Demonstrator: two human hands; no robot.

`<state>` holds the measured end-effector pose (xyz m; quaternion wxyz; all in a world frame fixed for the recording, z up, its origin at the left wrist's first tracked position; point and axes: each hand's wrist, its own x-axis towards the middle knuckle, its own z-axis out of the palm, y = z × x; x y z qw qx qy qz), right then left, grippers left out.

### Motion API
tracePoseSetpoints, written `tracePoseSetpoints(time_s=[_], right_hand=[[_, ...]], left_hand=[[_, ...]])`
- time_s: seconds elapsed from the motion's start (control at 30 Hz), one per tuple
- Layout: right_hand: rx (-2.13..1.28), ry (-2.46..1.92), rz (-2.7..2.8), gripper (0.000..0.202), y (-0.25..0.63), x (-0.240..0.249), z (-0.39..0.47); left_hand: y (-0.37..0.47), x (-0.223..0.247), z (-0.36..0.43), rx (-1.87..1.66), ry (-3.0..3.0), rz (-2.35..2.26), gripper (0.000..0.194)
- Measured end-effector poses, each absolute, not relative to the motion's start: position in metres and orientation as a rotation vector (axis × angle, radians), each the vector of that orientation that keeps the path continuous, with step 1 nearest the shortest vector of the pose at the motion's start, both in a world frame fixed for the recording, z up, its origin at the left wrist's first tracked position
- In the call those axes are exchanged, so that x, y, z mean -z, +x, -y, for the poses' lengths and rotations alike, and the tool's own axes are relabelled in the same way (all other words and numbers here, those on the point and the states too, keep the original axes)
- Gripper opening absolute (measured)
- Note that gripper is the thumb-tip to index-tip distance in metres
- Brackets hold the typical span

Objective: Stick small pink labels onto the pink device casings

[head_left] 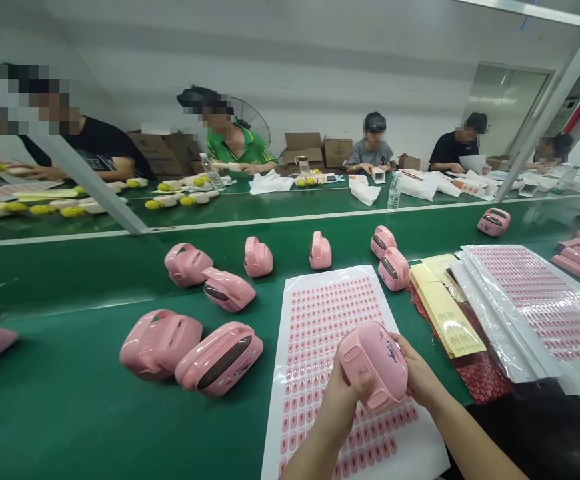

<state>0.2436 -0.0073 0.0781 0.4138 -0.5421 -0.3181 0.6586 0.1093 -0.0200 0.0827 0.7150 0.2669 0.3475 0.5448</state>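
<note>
Between my two hands is a pink plastic housing with a printed pattern on its side, tilted above a sticker sheet. My left hand wraps its near left side, thumb across the bottom. My right hand grips its right side, with some fingers hidden behind it. Under them lies the white sheet, covered in rows of small pink oval stickers with red marks. To the left, pink housings with handles and dark windows rest on the green table, another pair just behind.
More pink housings stand along the back of the green table. On the right are yellow paper strips, red bubble wrap and bagged sticker sheets. Across the divider, several co-workers sit at a bench with yellow-ended parts and a bottle.
</note>
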Motion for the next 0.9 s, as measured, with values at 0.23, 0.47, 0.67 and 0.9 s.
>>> tracePoseSetpoints(time_s=[0.23, 0.47, 0.67, 0.9], right_hand=[[-1.460, -1.352, 0.822, 0.064, 0.257, -0.091, 0.009], [-0.724, -1.485, 0.763, 0.065, 0.333, -0.156, -0.026], [-0.138, -1.792, 1.016, 0.061, 0.386, -0.189, -0.140], [-0.142, -2.194, 1.129, 0.066, 0.381, -0.157, -0.245]], left_hand=[[0.122, -0.084, -0.003, -1.166, 0.507, -0.712, 0.072], [0.116, -0.042, -0.053, -1.207, 1.079, -1.181, 0.063], [0.113, -0.023, -0.057, -1.023, 1.355, -1.221, 0.032], [0.118, 0.004, -0.060, -1.056, 1.542, -1.298, 0.030]])
